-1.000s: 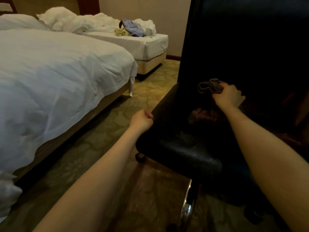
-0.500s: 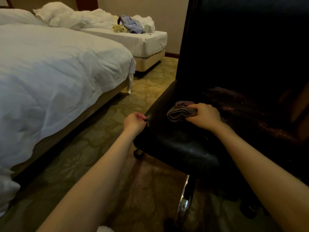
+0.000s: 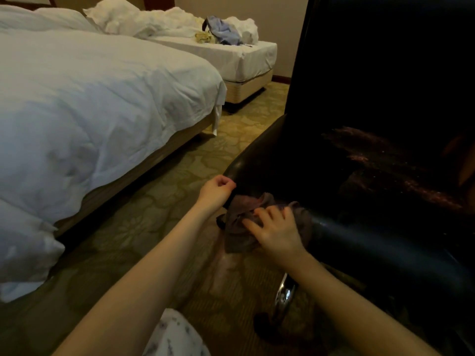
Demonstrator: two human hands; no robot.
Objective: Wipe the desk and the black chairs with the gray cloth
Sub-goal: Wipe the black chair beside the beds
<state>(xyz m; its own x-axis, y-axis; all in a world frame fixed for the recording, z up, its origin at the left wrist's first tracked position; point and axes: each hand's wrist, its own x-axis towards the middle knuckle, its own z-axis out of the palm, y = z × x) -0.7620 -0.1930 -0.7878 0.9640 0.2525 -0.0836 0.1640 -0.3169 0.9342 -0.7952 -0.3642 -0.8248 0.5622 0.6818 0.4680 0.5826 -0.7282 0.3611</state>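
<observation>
A black leather swivel chair [image 3: 359, 163] fills the right side, its worn seat showing brownish scuffs. The gray cloth [image 3: 240, 222] hangs over the seat's front left corner. My right hand [image 3: 276, 231] presses flat on the cloth with fingers spread. My left hand [image 3: 217, 192] grips the seat's left edge just beside the cloth, fingers curled. The desk is not in view.
A bed with a white duvet [image 3: 90, 111] lies on the left. A second bed [image 3: 231, 55] with clothes on it stands at the back. Patterned carpet [image 3: 180, 196] runs between bed and chair. The chair's chrome leg [image 3: 284, 295] and a caster are below my right arm.
My right hand has dragged the cloth from the back of the seat forward to the front left corner. My left hand stays on the seat's edge.
</observation>
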